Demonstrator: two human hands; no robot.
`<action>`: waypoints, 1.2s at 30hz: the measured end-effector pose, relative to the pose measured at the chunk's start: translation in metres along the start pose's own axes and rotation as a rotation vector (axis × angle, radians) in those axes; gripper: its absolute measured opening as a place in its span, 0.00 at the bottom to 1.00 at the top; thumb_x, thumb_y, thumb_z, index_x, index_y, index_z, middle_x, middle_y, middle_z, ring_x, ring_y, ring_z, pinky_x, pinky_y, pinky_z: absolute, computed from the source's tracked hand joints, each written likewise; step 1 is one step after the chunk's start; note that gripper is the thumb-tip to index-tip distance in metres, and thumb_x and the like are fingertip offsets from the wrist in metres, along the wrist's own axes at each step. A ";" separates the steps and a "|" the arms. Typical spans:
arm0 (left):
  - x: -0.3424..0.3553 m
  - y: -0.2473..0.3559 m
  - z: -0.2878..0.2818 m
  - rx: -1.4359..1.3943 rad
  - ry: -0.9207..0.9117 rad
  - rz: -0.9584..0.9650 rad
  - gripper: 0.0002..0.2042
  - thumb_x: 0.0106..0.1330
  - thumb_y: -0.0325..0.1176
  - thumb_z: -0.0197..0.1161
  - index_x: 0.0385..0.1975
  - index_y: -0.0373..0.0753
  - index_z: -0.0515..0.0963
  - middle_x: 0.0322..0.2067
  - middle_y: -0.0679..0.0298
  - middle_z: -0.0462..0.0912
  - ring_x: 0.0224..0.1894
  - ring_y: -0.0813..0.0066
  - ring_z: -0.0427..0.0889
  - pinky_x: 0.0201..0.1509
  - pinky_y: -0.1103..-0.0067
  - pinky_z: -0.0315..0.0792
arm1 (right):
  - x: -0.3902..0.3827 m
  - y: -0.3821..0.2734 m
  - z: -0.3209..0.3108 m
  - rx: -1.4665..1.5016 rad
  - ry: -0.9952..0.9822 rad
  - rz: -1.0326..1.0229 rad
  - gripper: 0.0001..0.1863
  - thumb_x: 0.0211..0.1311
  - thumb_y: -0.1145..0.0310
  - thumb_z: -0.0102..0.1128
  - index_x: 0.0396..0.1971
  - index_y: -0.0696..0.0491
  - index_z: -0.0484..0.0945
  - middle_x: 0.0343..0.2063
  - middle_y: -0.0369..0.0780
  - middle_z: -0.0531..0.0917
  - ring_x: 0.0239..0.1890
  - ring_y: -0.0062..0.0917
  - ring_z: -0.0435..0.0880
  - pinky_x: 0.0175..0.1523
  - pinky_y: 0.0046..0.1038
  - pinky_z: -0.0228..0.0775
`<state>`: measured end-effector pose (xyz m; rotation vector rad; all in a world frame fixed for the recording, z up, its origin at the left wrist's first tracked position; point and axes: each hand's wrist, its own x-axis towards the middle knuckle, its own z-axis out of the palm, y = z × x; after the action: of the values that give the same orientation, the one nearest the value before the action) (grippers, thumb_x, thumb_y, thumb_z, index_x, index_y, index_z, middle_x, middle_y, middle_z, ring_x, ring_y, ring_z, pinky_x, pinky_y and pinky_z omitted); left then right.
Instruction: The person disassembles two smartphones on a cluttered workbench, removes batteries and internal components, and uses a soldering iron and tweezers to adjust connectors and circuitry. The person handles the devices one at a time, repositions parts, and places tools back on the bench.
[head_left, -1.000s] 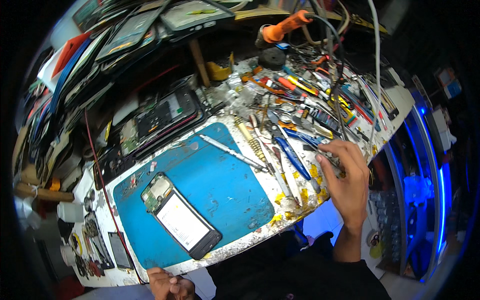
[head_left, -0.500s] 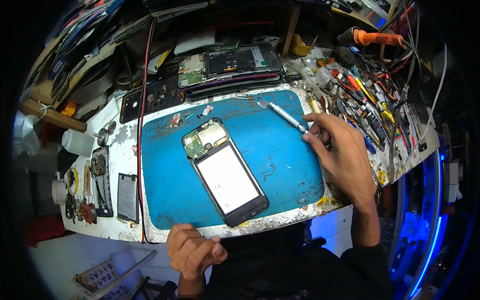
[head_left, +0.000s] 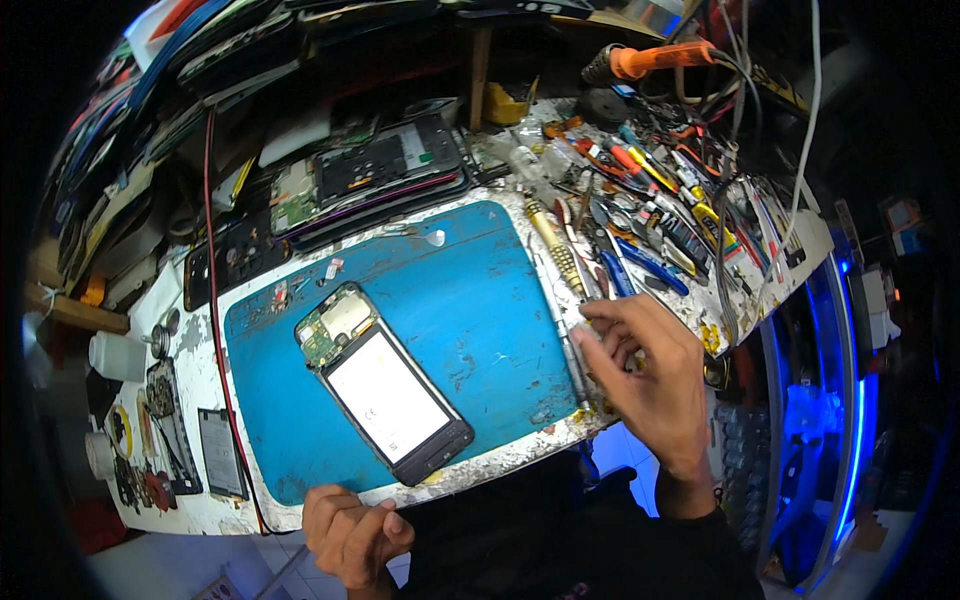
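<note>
A phone with its back cover off (head_left: 385, 385) lies tilted on a blue work mat (head_left: 480, 330), its green circuit board bare at the far end and a white battery below. Along the mat's right edge rests a slim silver pen-like tool (head_left: 563, 335). Beside it my right hand (head_left: 650, 375) hovers, thumb and forefinger apart near the tool, with nothing visible between them. My left hand (head_left: 350, 535) is curled at the table's front edge, nearest the mat's front left corner. No object shows in it.
Right of the mat sits a brass-coloured handle (head_left: 553, 245) and blue pliers (head_left: 645, 265) among crowded hand tools. Opened phone parts (head_left: 380, 170) are stacked behind the mat. A red-and-black cable (head_left: 215, 300) crosses the left side. An orange-handled tool (head_left: 665, 60) hangs back right.
My right hand has moved the silver tool from above the mat to its right edge, and its fingers have come off it. The view has turned; the phone stays on the mat.
</note>
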<state>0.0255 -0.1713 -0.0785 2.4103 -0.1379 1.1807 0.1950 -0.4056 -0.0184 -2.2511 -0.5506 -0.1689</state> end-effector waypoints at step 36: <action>0.021 -0.003 0.000 -0.032 -0.290 -0.161 0.42 0.41 0.36 0.85 0.60 0.36 0.72 0.52 0.52 0.77 0.53 0.56 0.77 0.56 0.66 0.72 | 0.042 0.054 -0.039 -0.074 -0.210 0.207 0.19 0.54 0.77 0.59 0.48 0.62 0.81 0.30 0.34 0.81 0.29 0.13 0.70 0.35 0.19 0.65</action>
<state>0.0398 -0.1662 -0.0636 2.4985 -0.0508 0.7501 0.2587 -0.4523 -0.0161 -2.3964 -0.4221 0.1563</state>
